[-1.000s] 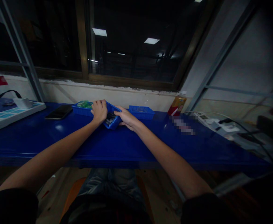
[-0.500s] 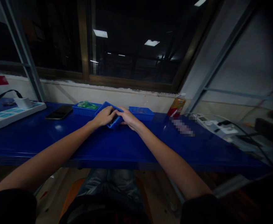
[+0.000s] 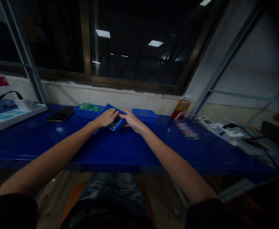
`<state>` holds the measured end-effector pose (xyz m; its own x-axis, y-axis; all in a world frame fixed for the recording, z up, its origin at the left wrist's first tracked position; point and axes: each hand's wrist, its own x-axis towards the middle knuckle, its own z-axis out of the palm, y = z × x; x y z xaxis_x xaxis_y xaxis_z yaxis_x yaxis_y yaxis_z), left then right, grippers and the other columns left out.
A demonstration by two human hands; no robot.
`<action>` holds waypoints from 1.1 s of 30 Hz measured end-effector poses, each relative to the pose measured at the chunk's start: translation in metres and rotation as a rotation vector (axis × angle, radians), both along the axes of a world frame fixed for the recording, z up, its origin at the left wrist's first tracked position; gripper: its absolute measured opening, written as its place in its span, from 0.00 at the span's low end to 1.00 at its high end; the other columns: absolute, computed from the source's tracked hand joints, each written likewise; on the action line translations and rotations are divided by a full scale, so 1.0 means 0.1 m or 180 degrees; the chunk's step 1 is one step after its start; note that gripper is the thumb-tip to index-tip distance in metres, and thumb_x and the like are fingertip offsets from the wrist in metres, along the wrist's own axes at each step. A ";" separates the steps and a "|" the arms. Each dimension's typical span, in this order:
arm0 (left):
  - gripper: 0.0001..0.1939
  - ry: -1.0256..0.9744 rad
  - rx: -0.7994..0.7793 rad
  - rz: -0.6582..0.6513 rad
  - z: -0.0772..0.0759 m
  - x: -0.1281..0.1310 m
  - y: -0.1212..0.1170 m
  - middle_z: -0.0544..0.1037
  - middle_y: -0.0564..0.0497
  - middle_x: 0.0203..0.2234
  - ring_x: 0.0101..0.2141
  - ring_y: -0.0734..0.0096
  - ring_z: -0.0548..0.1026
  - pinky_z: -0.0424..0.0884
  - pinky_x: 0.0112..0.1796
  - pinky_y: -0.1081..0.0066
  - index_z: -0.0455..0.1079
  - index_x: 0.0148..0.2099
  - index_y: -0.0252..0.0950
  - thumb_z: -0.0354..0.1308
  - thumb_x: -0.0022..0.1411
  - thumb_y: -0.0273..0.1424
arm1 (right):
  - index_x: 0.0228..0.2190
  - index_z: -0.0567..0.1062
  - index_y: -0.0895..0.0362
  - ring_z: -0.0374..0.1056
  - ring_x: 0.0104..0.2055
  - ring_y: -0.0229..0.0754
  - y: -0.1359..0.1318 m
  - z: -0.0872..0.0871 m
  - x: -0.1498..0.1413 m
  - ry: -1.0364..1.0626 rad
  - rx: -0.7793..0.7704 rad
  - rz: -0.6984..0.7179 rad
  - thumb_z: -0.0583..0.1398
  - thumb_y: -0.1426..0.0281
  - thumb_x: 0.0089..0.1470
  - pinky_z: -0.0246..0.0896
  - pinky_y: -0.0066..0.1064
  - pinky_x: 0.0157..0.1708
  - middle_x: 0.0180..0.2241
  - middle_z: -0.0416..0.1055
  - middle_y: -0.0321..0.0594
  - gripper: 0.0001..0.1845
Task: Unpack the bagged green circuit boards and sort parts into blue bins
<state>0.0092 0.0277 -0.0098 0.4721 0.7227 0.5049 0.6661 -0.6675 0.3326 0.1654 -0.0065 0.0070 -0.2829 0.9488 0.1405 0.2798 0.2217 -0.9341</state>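
Observation:
A blue plastic bin [image 3: 117,128] is tilted above the table, with small dark and shiny parts [image 3: 115,122] inside. These parts are too small to name. My right hand [image 3: 131,120] holds the bin by its right side, thumb over the rim and fingers beneath. From the left, my left hand [image 3: 108,117] reaches over the rim, its fingers bent together into the bin. Their tips are partly hidden, so what they hold cannot be made out. Behind, to the left, stands a second blue bin [image 3: 80,113] with green bags [image 3: 89,107]. A third blue bin [image 3: 149,119] is to the right.
On the blue table [image 3: 129,152] lie a phone [image 3: 61,114] and a white power strip [image 3: 15,116] at left. A drink bottle [image 3: 181,108] stands back right, near another power strip [image 3: 221,128] with cables. Window and wall bound the back.
My left hand has shifted slightly within the bin, and a bit more of the dark parts shows. The right hand and the held bin stay nearly in place.

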 end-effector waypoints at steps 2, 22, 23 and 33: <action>0.19 -0.0068 -0.0055 0.0101 0.00 0.01 -0.01 0.71 0.46 0.33 0.38 0.64 0.69 0.64 0.44 0.63 0.63 0.36 0.36 0.35 0.64 0.40 | 0.49 0.65 0.49 0.68 0.36 0.39 0.01 0.00 0.01 0.0026 -0.0034 0.0028 0.54 0.66 0.51 0.65 0.33 0.32 0.43 0.71 0.40 0.21; 0.24 0.0409 0.0270 0.0143 -0.13 -0.03 0.09 0.71 0.43 0.38 0.45 0.59 0.66 0.58 0.49 0.60 0.66 0.43 0.34 0.31 0.65 0.38 | 0.46 0.69 0.50 0.68 0.37 0.39 0.04 -0.02 0.04 0.0027 0.0257 0.0031 0.57 0.65 0.51 0.64 0.35 0.39 0.40 0.72 0.39 0.19; 0.24 0.0425 0.0307 0.0153 -0.12 -0.03 0.09 0.71 0.42 0.38 0.44 0.59 0.66 0.58 0.48 0.60 0.66 0.42 0.33 0.31 0.65 0.38 | 0.46 0.69 0.50 0.68 0.36 0.39 0.03 -0.01 0.04 0.0058 0.0158 0.0008 0.57 0.65 0.50 0.64 0.35 0.37 0.40 0.72 0.39 0.19; 0.23 0.0235 0.0261 0.0344 0.01 -0.06 0.01 0.70 0.45 0.31 0.38 0.64 0.67 0.62 0.46 0.63 0.65 0.35 0.32 0.32 0.66 0.37 | 0.43 0.69 0.53 0.66 0.40 0.40 0.10 -0.03 0.07 -0.0102 0.0690 -0.0807 0.60 0.65 0.45 0.61 0.35 0.42 0.39 0.70 0.39 0.20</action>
<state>0.0033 0.0292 -0.0093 0.4319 0.7290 0.5311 0.7561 -0.6136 0.2274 0.1729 0.0037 0.0038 -0.0491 0.9386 0.3415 0.3800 0.3338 -0.8627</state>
